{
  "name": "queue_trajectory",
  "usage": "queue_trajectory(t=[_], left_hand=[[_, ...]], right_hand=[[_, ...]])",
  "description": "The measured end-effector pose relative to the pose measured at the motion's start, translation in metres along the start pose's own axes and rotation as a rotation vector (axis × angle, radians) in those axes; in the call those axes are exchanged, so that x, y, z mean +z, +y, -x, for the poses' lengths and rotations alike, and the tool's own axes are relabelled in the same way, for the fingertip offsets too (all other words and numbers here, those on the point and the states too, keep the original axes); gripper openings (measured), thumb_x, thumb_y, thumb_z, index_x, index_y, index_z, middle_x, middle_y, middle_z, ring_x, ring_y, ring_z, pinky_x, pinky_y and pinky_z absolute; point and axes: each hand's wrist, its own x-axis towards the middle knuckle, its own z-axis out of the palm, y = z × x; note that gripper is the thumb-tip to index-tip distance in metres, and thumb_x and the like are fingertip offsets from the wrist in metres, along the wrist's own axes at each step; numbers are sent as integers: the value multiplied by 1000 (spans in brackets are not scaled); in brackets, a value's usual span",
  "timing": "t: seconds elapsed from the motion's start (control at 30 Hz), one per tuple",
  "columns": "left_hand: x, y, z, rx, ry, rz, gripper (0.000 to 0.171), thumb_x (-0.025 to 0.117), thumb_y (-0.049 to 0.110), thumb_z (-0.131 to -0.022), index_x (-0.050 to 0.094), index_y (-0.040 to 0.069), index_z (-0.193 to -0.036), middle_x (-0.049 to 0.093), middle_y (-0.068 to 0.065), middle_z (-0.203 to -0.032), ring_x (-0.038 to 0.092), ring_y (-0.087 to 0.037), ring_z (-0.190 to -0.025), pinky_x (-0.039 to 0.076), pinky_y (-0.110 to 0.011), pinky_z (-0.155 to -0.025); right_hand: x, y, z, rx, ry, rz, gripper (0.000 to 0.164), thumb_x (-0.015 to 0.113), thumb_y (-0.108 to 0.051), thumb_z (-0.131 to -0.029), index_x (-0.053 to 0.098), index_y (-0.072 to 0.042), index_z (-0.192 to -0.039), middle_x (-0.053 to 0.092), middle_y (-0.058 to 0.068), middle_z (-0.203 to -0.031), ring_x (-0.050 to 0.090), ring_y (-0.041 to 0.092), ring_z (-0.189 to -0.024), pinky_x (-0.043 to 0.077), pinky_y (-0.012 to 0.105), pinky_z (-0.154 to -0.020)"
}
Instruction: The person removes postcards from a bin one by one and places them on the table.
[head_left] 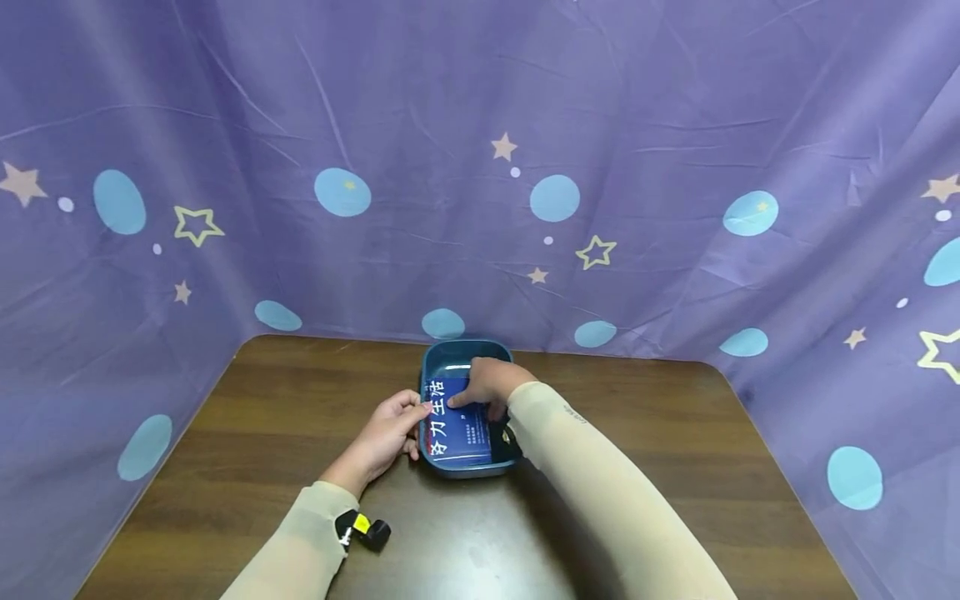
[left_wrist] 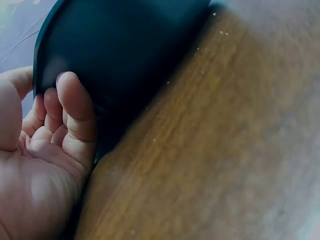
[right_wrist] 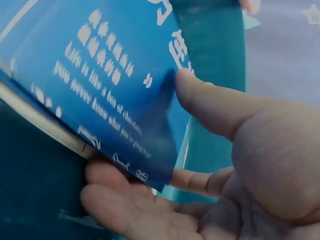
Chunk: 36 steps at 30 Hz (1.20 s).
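— See the blue book [head_left: 472,425]?
— Yes, in the tub [head_left: 457,353]. Lies nearer to the left wall of the tub, and shows big and little white words on its cover. Can't tell if it all touches the tub's floor; too much to see past.
— And the right hand [head_left: 491,383]?
— Reaches into the tub from its right side. Pinches the book by an edge, with the thumb on the cover and some fingers under it.
— And the left hand [head_left: 390,429]?
— Holds the left wall of the tub, with the thumb at the rim and fingers on the outside.
— Together or apart?
— Apart, but near each other across the tub.
— And the pale sleeves [head_left: 615,492]?
— Come toward the tub from the near side. On the left one, in front of the tub and to its left, a black gadget [head_left: 377,536] with a yellow patch.
— And under the tub?
— A brown table [head_left: 337,375]. Shines just in front of the tub.
— Behind the tub?
— A purple cloth [head_left: 450,108]. Hangs in wrinkles, with stars [head_left: 504,147] and blue spots [head_left: 555,198].
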Motion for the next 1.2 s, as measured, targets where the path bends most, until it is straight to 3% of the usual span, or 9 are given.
queue_trajectory(t=[0.27, 0.4, 0.53, 0.77, 0.87, 1.0, 1.1, 1.2], left_hand=[[-9, -3, -3, 35, -3, 27, 28, 60, 21, -110, 49, -5, -109, 67, -5, -78, 59, -12, -52, 50, -23, -41], [-7, -1, -3, 41, -10, 29, 31, 62, 25, -110, 50, -3, -106, 66, -4, -79, 59, -12, -56, 51, -23, -43], [-5, 0, -4, 35, -6, 26, 34, 63, 27, -109, 50, -4, -107, 65, -4, -80, 59, -12, -58, 51, -24, -45], [-3, -1, -3, 21, -14, 17, 37, 62, 27, -110, 49, -8, -109, 64, -3, -80, 59, -12, -59, 52, -24, -46], [-2, -1, -2, 21, -14, 19, 35, 62, 26, -110, 50, -7, -108, 63, -2, -78, 59, -11, -57, 51, -23, -45], [-2, -2, -1, 13, -16, 25, 33, 62, 25, -110, 50, -6, -108, 64, -2, -78, 59, -12, -57, 51, -23, -45], [-3, -3, -1, 11, -25, 25, 35, 62, 25, -110, 49, -7, -109, 66, -3, -79, 61, -12, -57, 52, -23, -45], [-5, -5, -1, 14, -22, 21, 37, 62, 26, -110, 49, -8, -110, 65, -3, -79, 60, -12, -58, 52, -23, -46]], right_hand=[[-5, -7, 3, -57, -22, -16, 60, 91, -31, -87, 59, 4, -123, 75, 19, -89, 81, 34, -71, 70, 46, -68], [-6, -7, 4, -34, 22, 55, 55, 94, -34, -83, 66, 4, -111, 78, 17, -77, 80, 31, -66, 69, 42, -62], [-7, -8, 4, -24, 15, 123, 47, 94, -37, -82, 74, 3, -97, 79, 17, -71, 80, 29, -63, 67, 39, -57], [-7, -4, 3, -24, -30, 114, 37, 95, -30, -82, 73, -1, -84, 80, 19, -73, 81, 31, -66, 69, 41, -61], [-10, -1, 7, -44, -13, 101, 37, 95, -26, -83, 72, 1, -93, 79, 17, -71, 80, 29, -65, 69, 41, -62], [-17, 1, 13, -87, 13, 22, 59, 93, -19, -85, 64, 7, -130, 77, 15, -74, 78, 26, -66, 69, 41, -64], [-24, 3, 17, -113, 32, -55, 76, 91, -16, -87, 53, 3, -150, 76, 15, -81, 76, 24, -69, 69, 40, -65], [-29, 8, 20, -149, 54, -142, 76, 88, -13, -89, 51, -3, -154, 75, 13, -89, 74, 23, -70, 68, 38, -65]])
